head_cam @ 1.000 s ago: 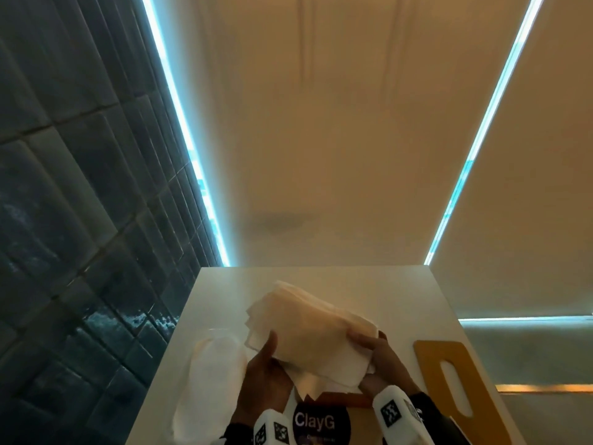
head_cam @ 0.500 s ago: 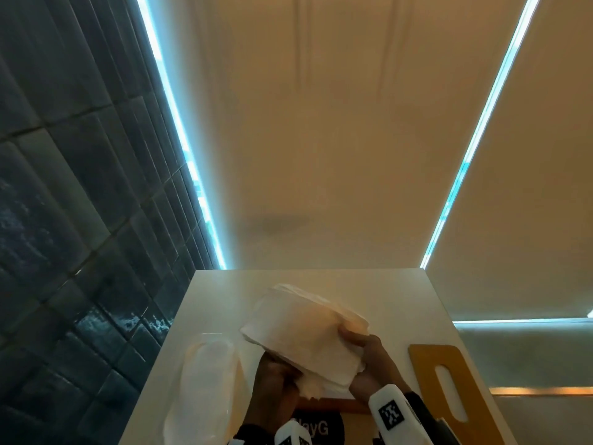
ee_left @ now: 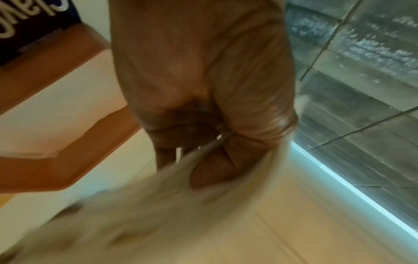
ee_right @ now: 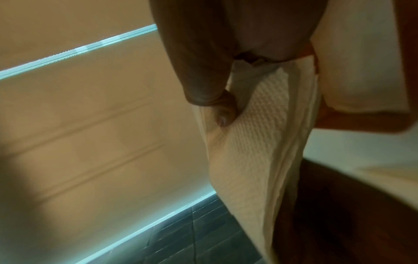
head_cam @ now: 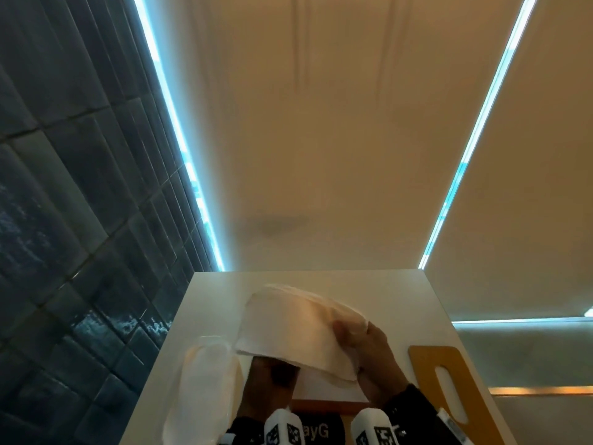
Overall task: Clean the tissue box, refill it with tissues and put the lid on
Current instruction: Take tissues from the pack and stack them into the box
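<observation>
A stack of white tissues [head_cam: 295,329] hangs just above the table, held by both hands. My left hand [head_cam: 272,377] is under its near left edge, and the left wrist view shows that hand's fingers [ee_left: 212,171] curled and pinching the blurred tissues [ee_left: 158,214]. My right hand [head_cam: 353,335] pinches the right end, thumb on top; the embossed tissues [ee_right: 253,142] fill the right wrist view. Below the hands sits the wooden tissue box [head_cam: 324,403] with white inside. The wooden lid [head_cam: 426,374], with an oval slot, lies flat to the right.
A crumpled white cloth or wrapper [head_cam: 205,390] lies on the white table [head_cam: 401,300] left of the box. A dark tiled wall [head_cam: 80,252] runs along the left. A dark label with white letters [head_cam: 317,431] shows at the near edge.
The tissue stack has tipped from nearly upright to flatter and come lower. My left hand has slid from its side to beneath it. My right hand keeps its hold.
</observation>
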`<state>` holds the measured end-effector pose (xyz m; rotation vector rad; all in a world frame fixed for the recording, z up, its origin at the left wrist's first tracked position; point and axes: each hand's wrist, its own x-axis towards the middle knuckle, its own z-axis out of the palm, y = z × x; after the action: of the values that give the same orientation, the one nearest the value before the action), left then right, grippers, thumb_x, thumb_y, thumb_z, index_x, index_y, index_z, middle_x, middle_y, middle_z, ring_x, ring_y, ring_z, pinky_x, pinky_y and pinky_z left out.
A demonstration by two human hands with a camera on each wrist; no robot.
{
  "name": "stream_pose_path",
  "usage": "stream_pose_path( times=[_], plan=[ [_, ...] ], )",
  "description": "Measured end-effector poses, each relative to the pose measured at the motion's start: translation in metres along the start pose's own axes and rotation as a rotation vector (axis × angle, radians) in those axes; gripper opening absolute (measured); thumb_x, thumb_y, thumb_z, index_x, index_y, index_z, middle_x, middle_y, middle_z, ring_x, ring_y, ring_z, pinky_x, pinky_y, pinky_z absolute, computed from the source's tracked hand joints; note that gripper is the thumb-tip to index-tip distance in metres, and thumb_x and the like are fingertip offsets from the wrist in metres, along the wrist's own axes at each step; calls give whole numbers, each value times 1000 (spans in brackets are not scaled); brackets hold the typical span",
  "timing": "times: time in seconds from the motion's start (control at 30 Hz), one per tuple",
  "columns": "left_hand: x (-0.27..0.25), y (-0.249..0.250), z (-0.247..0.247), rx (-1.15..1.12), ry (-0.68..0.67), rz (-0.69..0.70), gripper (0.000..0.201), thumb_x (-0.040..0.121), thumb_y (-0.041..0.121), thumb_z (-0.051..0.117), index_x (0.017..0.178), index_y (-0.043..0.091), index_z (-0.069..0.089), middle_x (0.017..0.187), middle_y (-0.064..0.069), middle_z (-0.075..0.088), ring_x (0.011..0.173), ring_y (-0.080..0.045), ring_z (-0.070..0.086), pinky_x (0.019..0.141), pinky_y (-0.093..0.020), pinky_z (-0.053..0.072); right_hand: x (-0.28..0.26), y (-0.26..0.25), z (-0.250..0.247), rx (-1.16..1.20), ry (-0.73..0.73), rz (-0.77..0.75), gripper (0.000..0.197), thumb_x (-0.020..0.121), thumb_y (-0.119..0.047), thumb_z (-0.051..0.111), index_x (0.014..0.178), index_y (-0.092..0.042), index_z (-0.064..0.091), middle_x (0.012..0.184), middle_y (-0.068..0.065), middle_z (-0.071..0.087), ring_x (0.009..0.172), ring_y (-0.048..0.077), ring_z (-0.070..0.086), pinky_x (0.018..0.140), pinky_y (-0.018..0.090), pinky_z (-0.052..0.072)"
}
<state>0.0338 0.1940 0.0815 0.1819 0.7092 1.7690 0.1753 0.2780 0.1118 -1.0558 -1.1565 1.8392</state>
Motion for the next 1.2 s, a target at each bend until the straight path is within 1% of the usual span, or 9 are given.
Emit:
stream_pose_path(
  times=[0.1, 0.2, 0.3, 0.47, 0.57, 0.7, 0.83, 0.97, 1.2],
  plan=[
    [5, 32, -27, 61, -82, -4, 55, 42, 17, 90, 95, 9, 77, 92, -25, 70, 80, -36, 71, 67, -44, 61, 11, -8, -20, -113, 25, -71, 19, 86, -10, 67, 104, -9, 71, 104, 14, 73, 103, 37, 65, 90, 56, 53],
    [6, 57, -31, 248, -244, -107, 66, 64, 22, 81, 126, 12, 60, 115, -24, 66, 100, -42, 62, 84, -51, 54, 20, -15, -39, -251, -5, -92, 17, 85, -10, 68, 101, -13, 72, 100, 11, 75, 99, 34, 67, 88, 57, 54],
    [16, 60, -19, 608, -98, -133, 63, 69, 43, 78, 125, 20, 61, 120, -11, 70, 108, -29, 67, 87, -47, 57, 28, -13, -51, -338, -25, -83, 18, 85, -13, 70, 102, -15, 70, 99, 10, 74, 94, 31, 69, 83, 54, 57],
    [41, 34, -20, 982, 207, -47, 67, 74, 2, 78, 133, 13, 47, 111, -8, 66, 97, -24, 64, 78, -35, 57, 43, 4, -66, -324, -27, 51, 31, 82, -6, 71, 111, -10, 62, 104, 16, 71, 92, 33, 70, 81, 51, 59],
    [50, 18, -24, 1227, 303, -17, 68, 75, 4, 76, 134, 18, 43, 120, -11, 61, 100, -26, 59, 90, -39, 53, 50, 18, -77, -387, -5, 180, 35, 81, -2, 67, 114, -7, 56, 108, 17, 67, 96, 34, 66, 84, 54, 56],
    [54, 0, -25, 1466, 270, -68, 65, 81, 9, 68, 138, 19, 38, 126, -13, 58, 100, -23, 55, 83, -27, 46, 55, 38, -85, -667, 132, 168, 35, 78, -3, 66, 111, -8, 54, 101, 9, 63, 94, 28, 61, 88, 47, 55],
    [60, -15, -24, 1660, 219, -89, 74, 78, 4, 57, 144, 23, 29, 122, -15, 58, 107, -28, 58, 89, -32, 51, 51, 49, -83, -876, 140, 52, 36, 78, -3, 63, 105, -19, 46, 95, 3, 59, 82, 16, 58, 71, 25, 52],
    [60, -33, -21, 1929, 123, -79, 77, 78, 4, 52, 144, 31, 23, 124, -12, 49, 103, -27, 60, 80, -29, 48, 53, 65, -74, -1122, 109, -46, 46, 80, -7, 56, 123, -16, 42, 113, 6, 56, 100, 25, 58, 84, 36, 52],
    [64, -51, -24, 2260, 38, -177, 64, 83, 2, 52, 139, 28, 35, 149, -12, 24, 103, -31, 65, 88, -38, 53, 57, 80, -65, -1392, -24, -57, 46, 84, 1, 51, 126, -12, 37, 127, 9, 43, 91, 26, 62, 73, 31, 56]
  ],
)
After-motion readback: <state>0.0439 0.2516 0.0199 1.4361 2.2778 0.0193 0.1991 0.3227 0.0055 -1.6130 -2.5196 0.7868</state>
